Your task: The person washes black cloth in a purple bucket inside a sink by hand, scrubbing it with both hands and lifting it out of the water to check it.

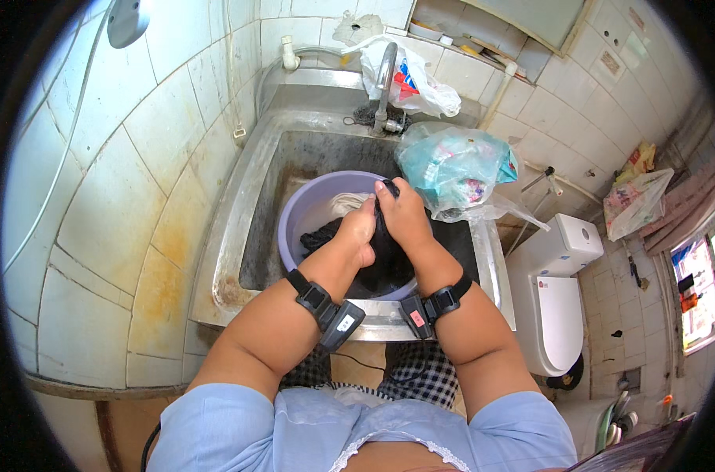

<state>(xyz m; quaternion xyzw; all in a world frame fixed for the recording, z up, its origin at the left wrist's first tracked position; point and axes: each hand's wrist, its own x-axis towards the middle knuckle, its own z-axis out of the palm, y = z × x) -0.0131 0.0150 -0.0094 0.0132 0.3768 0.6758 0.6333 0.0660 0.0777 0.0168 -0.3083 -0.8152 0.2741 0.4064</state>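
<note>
My left hand (pixel 357 229) and my right hand (pixel 402 213) are close together above a round lavender plastic basin (pixel 285 236). Both grip a dark wet-looking cloth (pixel 388 265), bunched between them and hanging down into the basin. Some of my left fingers are hidden by the hand itself. Right fingers curl over the top of the cloth. More black fabric (pixel 322 235) lies in the basin on the left, beside a bundled whitish cloth (pixel 349 203) at the far side. Liquid appears to surround them.
The basin stands inside a stainless steel sink (pixel 228 248). Behind it rises a curved faucet (pixel 387 74), with a white plastic bag (pixel 440 97) next to it. A clear bag with teal contents (pixel 458 168) rests on the right rim. Farther right is a white toilet (pixel 561 321); a tiled wall (pixel 139 194) flanks the left.
</note>
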